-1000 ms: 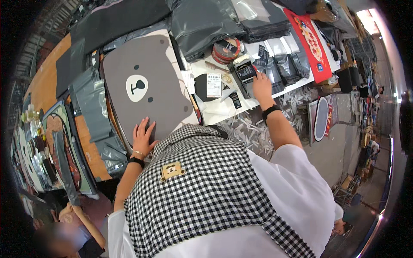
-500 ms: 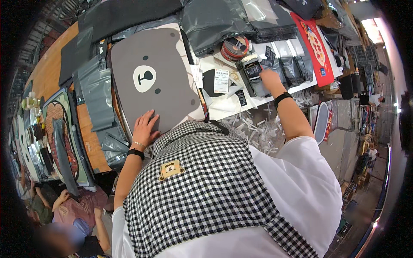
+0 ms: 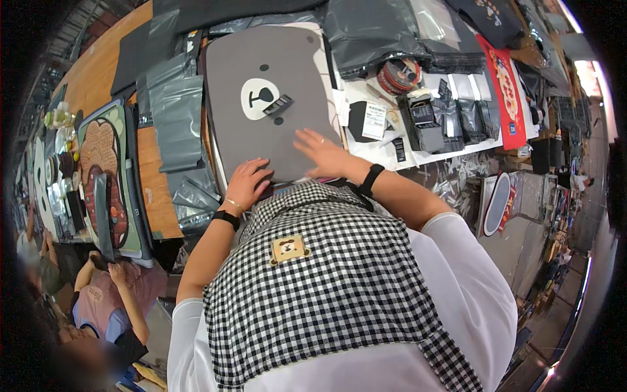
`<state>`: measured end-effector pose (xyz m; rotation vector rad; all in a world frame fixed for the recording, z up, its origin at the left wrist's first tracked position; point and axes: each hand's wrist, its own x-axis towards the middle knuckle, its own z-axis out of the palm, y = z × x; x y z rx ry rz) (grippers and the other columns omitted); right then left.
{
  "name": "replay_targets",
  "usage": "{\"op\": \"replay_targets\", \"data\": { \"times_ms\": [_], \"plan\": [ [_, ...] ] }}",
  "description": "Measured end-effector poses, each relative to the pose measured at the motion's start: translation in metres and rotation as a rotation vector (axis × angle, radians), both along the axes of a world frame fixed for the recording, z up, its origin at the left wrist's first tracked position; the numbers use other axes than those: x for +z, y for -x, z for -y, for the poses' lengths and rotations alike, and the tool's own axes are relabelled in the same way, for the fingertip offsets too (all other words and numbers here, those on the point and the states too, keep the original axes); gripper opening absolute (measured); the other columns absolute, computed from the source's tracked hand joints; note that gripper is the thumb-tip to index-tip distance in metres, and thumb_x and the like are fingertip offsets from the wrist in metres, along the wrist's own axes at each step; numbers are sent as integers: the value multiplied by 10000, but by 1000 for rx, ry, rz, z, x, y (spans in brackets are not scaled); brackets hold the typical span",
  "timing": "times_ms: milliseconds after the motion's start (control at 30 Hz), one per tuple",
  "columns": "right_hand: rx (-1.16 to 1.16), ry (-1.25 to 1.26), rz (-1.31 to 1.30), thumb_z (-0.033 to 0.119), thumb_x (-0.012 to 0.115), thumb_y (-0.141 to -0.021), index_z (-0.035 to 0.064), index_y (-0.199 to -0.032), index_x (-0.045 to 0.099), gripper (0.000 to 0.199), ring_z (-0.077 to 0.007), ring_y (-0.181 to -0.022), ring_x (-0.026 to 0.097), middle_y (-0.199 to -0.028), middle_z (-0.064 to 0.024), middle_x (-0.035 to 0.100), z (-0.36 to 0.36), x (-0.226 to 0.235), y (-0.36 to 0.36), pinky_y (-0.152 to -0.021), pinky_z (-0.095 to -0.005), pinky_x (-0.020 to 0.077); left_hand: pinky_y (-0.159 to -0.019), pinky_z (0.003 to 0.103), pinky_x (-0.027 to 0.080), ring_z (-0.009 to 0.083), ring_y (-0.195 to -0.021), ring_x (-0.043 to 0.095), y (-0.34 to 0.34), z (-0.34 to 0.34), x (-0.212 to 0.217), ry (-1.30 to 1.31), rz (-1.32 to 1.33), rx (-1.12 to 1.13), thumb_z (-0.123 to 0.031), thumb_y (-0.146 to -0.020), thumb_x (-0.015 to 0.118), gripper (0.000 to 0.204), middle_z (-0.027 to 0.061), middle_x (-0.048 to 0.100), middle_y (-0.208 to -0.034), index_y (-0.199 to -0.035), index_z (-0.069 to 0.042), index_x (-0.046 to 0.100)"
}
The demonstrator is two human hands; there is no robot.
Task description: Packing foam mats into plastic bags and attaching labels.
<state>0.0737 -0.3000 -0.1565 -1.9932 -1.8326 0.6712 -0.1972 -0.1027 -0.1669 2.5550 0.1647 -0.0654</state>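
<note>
We've got both hands flat on the grey bear-face mat [image 3: 261, 124], on the table right in front of us. Left hand [image 3: 247, 184] rests on its near edge, fingers bent, not gripping. Right hand [image 3: 321, 151] lies open, fingers spread, on the mat's near-right part. Grey poly bags [image 3: 175, 117] lie just left of the mat.

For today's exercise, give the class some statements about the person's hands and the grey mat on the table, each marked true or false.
1. Both hands rest on the grey bear-face mat. True.
2. The right hand holds a roll of tape. False: it lies flat and open on the mat; the tape roll sits apart.
3. The left hand presses the mat's near edge. True.
4. A small dark tag lies on the mat's white snout patch. True.
5. The person wears a plain red apron. False: the apron is black-and-white checked.
</note>
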Motion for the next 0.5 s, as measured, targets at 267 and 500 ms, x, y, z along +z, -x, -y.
{"op": "replay_targets", "data": {
  "times_ms": [267, 500],
  "plan": [
    [-232, -36, 72, 85, 633, -916, 108, -1362, 621, 447, -361, -932, 725, -1414, -148, 597, -8, -21, 35, -799, -474, 590, -959, 399, 498, 246, -1108, 639, -30, -9, -3, -374, 235, 98, -167, -984, 640, 231, 45, 641, -1217, -1208, -142, 689],
    [4, -221, 409, 143, 672, -878, 14, -1213, 682, 358, -289, -1231, 571, -1250, -111, 612, 4, -4, 50, -1060, -410, 465, -989, 383, 465, 196, -1085, 614, -14, -6, -33, -485, 241, -140, -247, -953, 687, 386, 2, 635, -1134, -1312, -104, 694]
  ]
}}
